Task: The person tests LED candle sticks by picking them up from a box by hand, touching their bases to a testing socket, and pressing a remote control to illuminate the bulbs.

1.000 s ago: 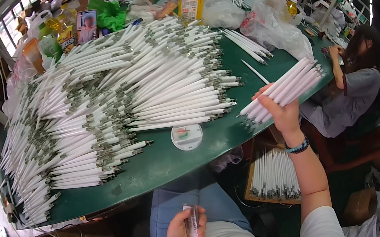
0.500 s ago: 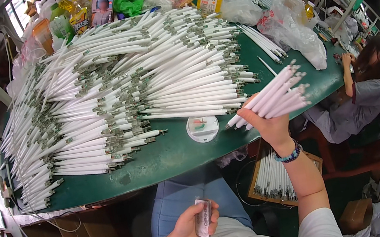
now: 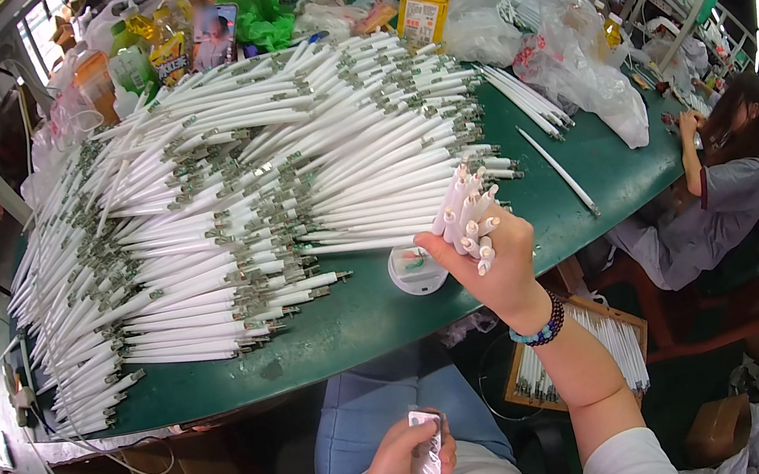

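Right hand lifts a bundle of white tubes over the near edge of the green surface

The right hand (image 3: 497,267) has its grip clamped round a bundle of white tubes (image 3: 470,218), held raised above the green surface (image 3: 363,316), just right of a small white round container (image 3: 416,269). The bundle's long axis points up and away from the person, tips towards the camera, roughly across the lie of the big heap of white tubes (image 3: 243,210), whose lengths run left to right. The heap lies just left of and beyond the bundle, nearer this hand than the other. The left hand (image 3: 403,456), low by the lap and well apart from the heap, is closed on a small crumpled silvery packet (image 3: 428,457).
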The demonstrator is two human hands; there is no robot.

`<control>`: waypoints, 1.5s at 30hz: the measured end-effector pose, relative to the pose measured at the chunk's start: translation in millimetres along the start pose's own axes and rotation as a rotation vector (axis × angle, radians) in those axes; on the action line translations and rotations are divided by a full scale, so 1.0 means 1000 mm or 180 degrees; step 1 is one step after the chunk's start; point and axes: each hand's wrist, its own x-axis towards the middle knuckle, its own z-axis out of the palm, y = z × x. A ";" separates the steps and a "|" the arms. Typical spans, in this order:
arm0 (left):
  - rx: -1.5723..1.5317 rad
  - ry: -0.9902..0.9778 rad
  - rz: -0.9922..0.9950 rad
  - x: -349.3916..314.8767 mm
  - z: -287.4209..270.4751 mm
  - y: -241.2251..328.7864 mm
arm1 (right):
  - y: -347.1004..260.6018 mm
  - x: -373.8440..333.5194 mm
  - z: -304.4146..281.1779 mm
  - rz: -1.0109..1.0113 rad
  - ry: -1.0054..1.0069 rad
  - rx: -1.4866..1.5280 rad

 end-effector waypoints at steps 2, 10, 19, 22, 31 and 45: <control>0.0039 0.0061 -0.0020 0.000 0.004 0.001 | 0.001 0.001 0.004 0.0032 0.0129 -0.0058; 0.0036 -0.0270 -0.0250 0.003 0.008 0.000 | -0.001 0.001 0.000 0.0163 -0.0104 -0.0092; -0.0423 -0.0466 -0.0194 0.004 0.004 -0.001 | -0.002 0.002 0.002 0.0153 0.0041 -0.0140; -0.0482 -0.0687 -0.0154 0.004 0.006 -0.002 | -0.003 0.005 0.000 0.0173 -0.0058 -0.0142; -0.0429 -0.0370 -0.0299 0.002 0.013 -0.001 | 0.035 0.040 0.003 -0.1203 -0.1068 -0.2472; -0.0361 -0.0473 -0.0200 0.007 -0.002 0.000 | 0.021 0.020 -0.031 0.0862 -0.0276 0.1331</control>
